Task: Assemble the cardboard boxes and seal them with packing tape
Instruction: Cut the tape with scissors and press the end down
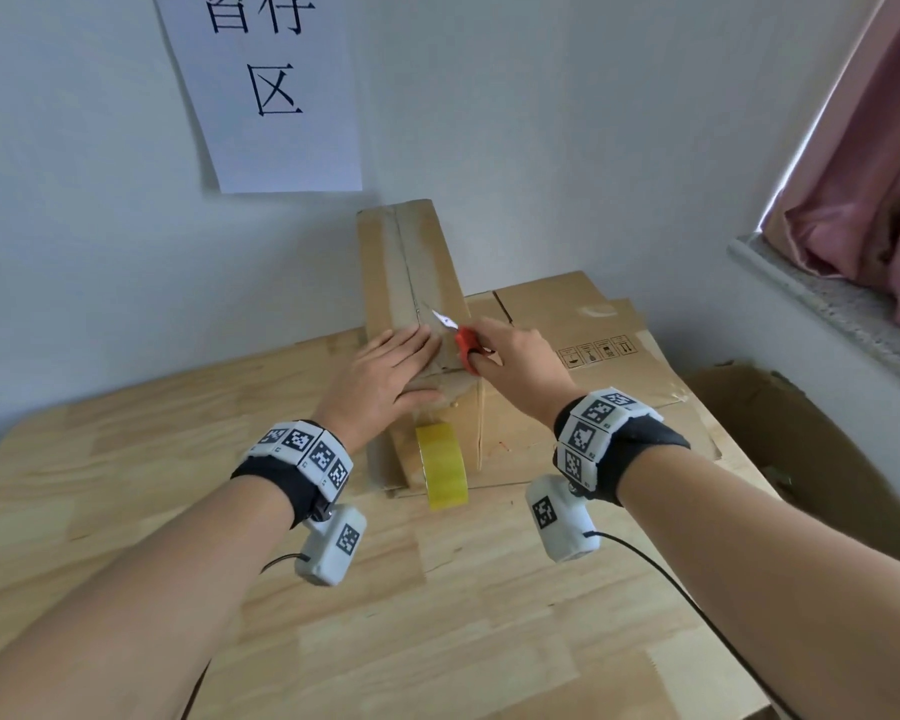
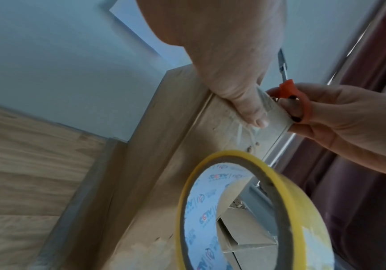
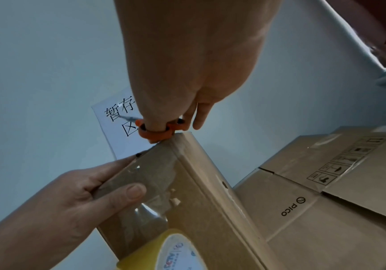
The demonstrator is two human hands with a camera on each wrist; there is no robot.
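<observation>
From the head view, the left hand (image 1: 385,374) lies flat, fingers straight, pressing the near end of the tall box (image 1: 411,304), whose top seam already carries a strip of tape running away from the hand. The right hand (image 1: 520,363), just beside it, has its fingers hooked through the red handles of the scissors (image 1: 458,337), blades pointing over the box top. The tape roll (image 1: 442,465) hangs below the left hand against the box's near face, so I judge the strip is laid but not yet cut.

The left wrist view shows the thumb (image 2: 252,111) pressing tape onto the box's near face, the yellow roll dangling beneath.

In the right wrist view, a flattened box (image 3: 326,191) lies to the right of the right hand, unassembled. Left to do, by my reckoning: snip the tape, smooth its end, then build and seal that one.
</observation>
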